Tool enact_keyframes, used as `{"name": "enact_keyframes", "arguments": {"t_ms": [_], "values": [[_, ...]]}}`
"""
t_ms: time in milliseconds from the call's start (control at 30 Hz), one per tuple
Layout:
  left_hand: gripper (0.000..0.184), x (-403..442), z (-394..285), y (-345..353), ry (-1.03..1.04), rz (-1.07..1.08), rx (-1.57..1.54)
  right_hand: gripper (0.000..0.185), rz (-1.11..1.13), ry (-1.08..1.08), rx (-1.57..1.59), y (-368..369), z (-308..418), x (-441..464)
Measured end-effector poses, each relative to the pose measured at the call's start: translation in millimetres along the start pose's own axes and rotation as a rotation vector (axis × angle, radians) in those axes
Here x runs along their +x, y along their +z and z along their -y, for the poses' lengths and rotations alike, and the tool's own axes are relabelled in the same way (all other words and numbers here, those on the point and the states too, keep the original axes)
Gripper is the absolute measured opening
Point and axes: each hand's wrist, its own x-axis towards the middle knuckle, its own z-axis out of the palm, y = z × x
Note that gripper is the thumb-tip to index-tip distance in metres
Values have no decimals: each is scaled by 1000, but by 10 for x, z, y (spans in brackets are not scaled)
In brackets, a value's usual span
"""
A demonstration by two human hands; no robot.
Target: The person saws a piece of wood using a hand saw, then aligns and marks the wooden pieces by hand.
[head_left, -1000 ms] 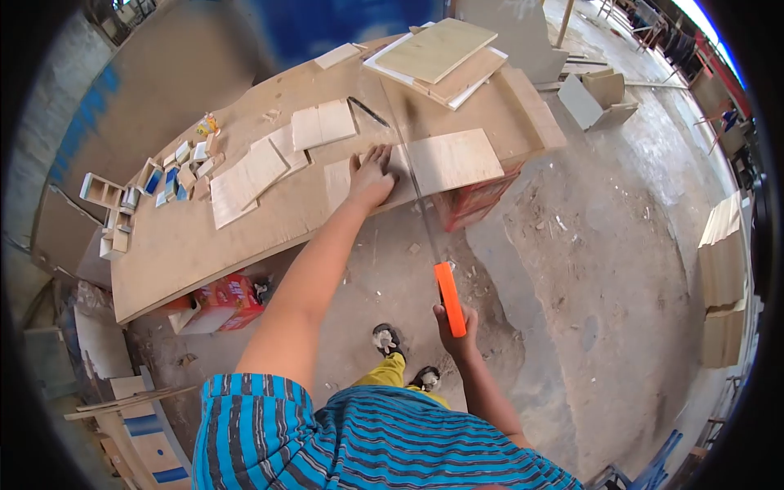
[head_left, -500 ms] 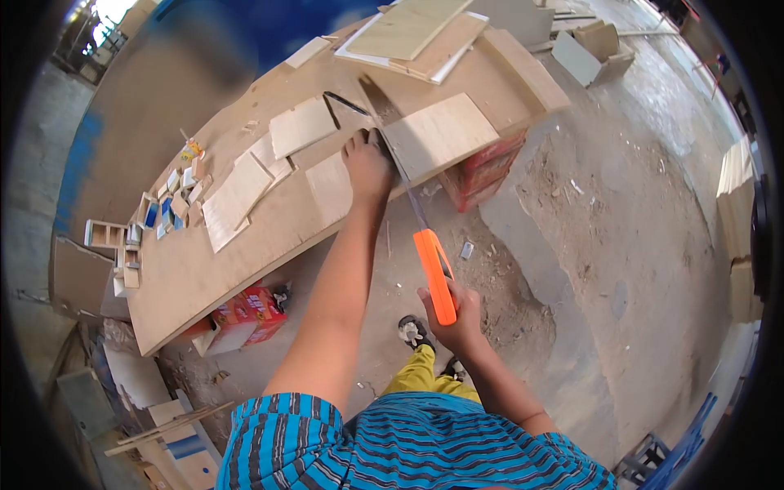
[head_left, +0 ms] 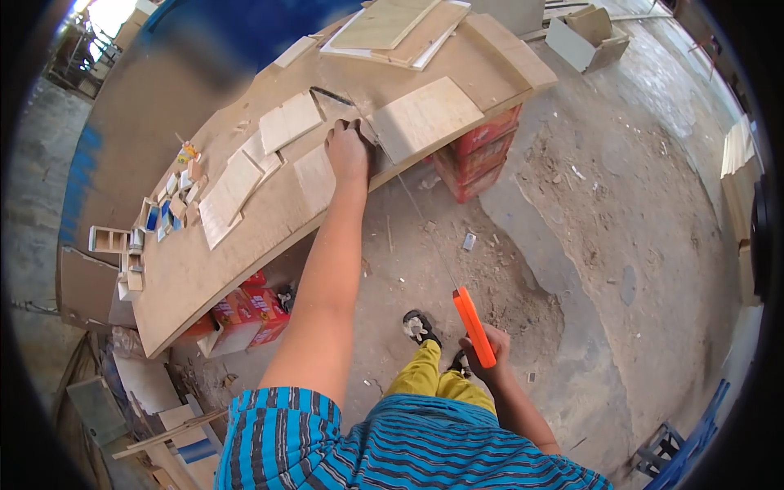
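My right hand [head_left: 490, 355] is wrapped around the orange handle of a handsaw [head_left: 474, 327], held out past the table's near edge. Its thin blade runs up to the tabletop, beside a pale wooden board [head_left: 433, 118]. My left hand [head_left: 349, 151] presses down on the table just left of the blade, near that board's left end. Its fingers are curled, and what lies under them is hidden. Behind this hand lies a thin black strip [head_left: 332, 96]. To its left is another pale wooden board [head_left: 291, 122].
The wooden table [head_left: 245, 278] rests on red boxes [head_left: 478, 155]. Stacked panels [head_left: 396, 33] lie at its far side. Small wood blocks [head_left: 173, 200] and more boards [head_left: 233, 196] are on the left. An open box [head_left: 586, 41] stands on the dusty floor behind.
My right hand has drawn the handsaw down and to the right, toward my body, so more blade shows beyond the table edge. My left hand stays at about the same spot on the table.
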Motion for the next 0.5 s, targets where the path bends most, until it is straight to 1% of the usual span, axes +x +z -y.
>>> {"name": "enact_keyframes", "arguments": {"t_ms": [67, 100, 200, 233, 267, 333, 367, 467, 500], "values": [[28, 11, -22, -59, -79, 32, -54, 22, -42, 12, 172, -66, 258, 49], [28, 2, -24, -79, -71, 34, -49, 24, -39, -18, 245, -128, 324, 44], [27, -20, -31, -101, -45, 43, -28, 25, -72, 33, 458, -164, 599, 23], [27, -21, -15, -76, -37, 46, -17, 22, -86, 146, 423, -122, 636, -31], [27, -22, -3, -52, -30, 49, -7, 20, -88, 70, 224, -59, 578, -28], [27, -49, 19, -18, 55, -11, 51, 10, -15, 24, -32, 18, 740, 80], [28, -49, 31, 8, 97, -35, 82, 13, 35, -21, -158, 46, 816, 217], [30, 7, 86, 39, 41, -18, 93, 14, 36, 136, -61, 126, 1012, 564], [30, 37, 99, 47, 41, -27, 95, 14, 13, 122, -68, 110, 993, 644]]}}
